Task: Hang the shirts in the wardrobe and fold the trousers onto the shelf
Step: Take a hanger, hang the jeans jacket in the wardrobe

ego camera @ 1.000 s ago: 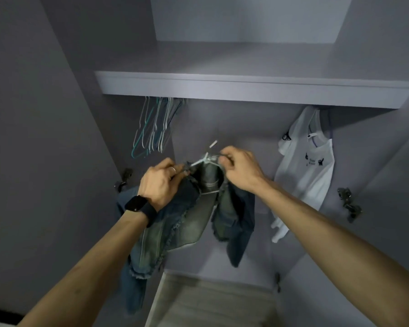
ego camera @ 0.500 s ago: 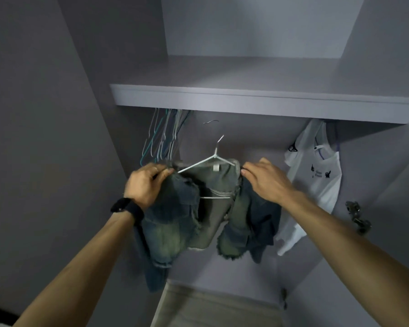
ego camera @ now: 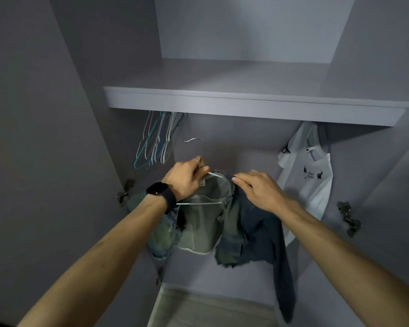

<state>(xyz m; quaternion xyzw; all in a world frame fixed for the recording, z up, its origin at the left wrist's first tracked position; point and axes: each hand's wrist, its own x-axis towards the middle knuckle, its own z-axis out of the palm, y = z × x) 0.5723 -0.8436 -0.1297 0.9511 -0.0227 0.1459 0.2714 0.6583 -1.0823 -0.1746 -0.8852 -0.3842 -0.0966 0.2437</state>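
A faded denim shirt (ego camera: 203,223) hangs on a white wire hanger (ego camera: 216,177) in front of me, below the wardrobe shelf (ego camera: 246,107). My left hand (ego camera: 187,178) grips the hanger at its neck, just under the hook (ego camera: 194,140), which points up toward the space under the shelf. My right hand (ego camera: 257,187) lies on the shirt's right shoulder with fingers spread over the denim and the hanger's end. The dark right sleeve (ego camera: 283,279) dangles low.
Several empty wire hangers (ego camera: 156,142) hang at the left under the shelf. A white T-shirt (ego camera: 309,175) hangs at the right. Door hinges (ego camera: 347,215) stick out on both side walls. The wardrobe floor (ego camera: 210,310) lies below.
My left hand has shifted from the shirt's left shoulder to the hanger's neck. The shirt and hanger sit more to the right, and the view has tilted up, so the shelf appears lower.
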